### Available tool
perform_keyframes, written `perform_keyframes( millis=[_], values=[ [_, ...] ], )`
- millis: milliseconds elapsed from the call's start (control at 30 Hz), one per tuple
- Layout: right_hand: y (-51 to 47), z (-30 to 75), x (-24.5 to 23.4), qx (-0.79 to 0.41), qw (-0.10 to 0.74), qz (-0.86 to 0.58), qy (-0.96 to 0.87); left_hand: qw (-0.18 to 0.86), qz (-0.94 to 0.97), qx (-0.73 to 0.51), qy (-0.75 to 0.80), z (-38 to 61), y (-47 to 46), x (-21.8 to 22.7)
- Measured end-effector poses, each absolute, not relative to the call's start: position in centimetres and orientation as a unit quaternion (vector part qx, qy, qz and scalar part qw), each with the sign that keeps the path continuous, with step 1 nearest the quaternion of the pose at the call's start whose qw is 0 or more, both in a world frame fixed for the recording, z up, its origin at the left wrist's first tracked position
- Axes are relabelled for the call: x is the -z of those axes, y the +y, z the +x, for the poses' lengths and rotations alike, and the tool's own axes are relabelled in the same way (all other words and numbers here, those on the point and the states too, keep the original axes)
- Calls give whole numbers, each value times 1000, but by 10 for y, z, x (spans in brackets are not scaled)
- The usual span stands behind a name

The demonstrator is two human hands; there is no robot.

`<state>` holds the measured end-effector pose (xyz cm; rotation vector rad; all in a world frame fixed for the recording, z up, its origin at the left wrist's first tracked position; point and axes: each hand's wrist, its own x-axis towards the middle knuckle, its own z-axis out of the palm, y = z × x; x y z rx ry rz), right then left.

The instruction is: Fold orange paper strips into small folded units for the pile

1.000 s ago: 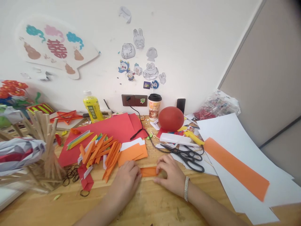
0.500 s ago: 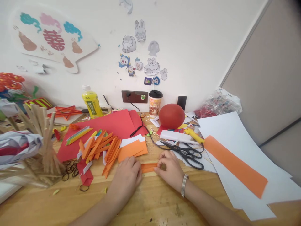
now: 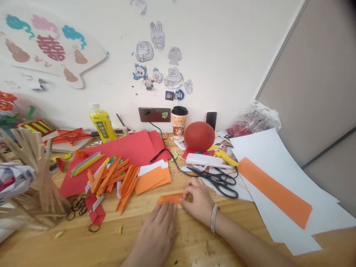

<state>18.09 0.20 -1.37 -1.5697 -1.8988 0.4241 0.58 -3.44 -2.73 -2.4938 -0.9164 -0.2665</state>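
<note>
A small folded strip of orange paper [image 3: 169, 198] lies on the wooden table in front of me. My left hand [image 3: 160, 230] rests on its near edge, fingers stretched out flat and close together. With thumb and index finger, my right hand [image 3: 198, 200] pinches the strip's right end; a beaded bracelet circles that wrist. Several folded orange paper pieces [image 3: 112, 176] are heaped to the left. Just beyond my left hand are flat orange paper sheets [image 3: 152, 179] with white ones under them. Black scissors [image 3: 218, 181] lie beyond my right hand.
Wooden sticks [image 3: 41, 167] stand in a clear holder at left. A red balloon [image 3: 199, 136], a lidded paper cup [image 3: 179, 122] and a yellow bottle [image 3: 102, 124] are by the wall. White sheets [image 3: 267, 174] bear a long orange strip [image 3: 275, 193] at right.
My left hand has moved right and toward me, from the strip's left end to flat along its near edge. My right hand keeps its pinch. The view has shifted slightly.
</note>
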Motion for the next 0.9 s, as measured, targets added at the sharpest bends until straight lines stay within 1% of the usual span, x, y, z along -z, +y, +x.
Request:
perform_keyframes(
  millis=[167, 267, 367, 467, 633, 733, 900],
  values=[
    [3, 183, 17, -152, 314, -595, -724, 200, -911, 51, -356, 6, -39, 23],
    [4, 186, 17, -146, 307, -599, -725, 183, -908, 48, -373, 2, -39, 22],
    [4, 188, 14, -148, 300, -594, -731, 186, -900, 75, -386, -2, -40, 23],
    [3, 189, 13, -139, 312, -563, -753, 203, -892, 129, -384, -2, -40, 25],
    [3, 190, 16, -33, 296, -413, -860, 218, -872, 254, -358, -2, -29, 28],
    [6, 191, 19, -1, 289, -382, -878, 231, -881, 258, -323, -4, -21, 29],
    [7, 193, 19, 7, 278, -391, -878, 233, -897, 221, -303, -9, -15, 39]
  ],
)
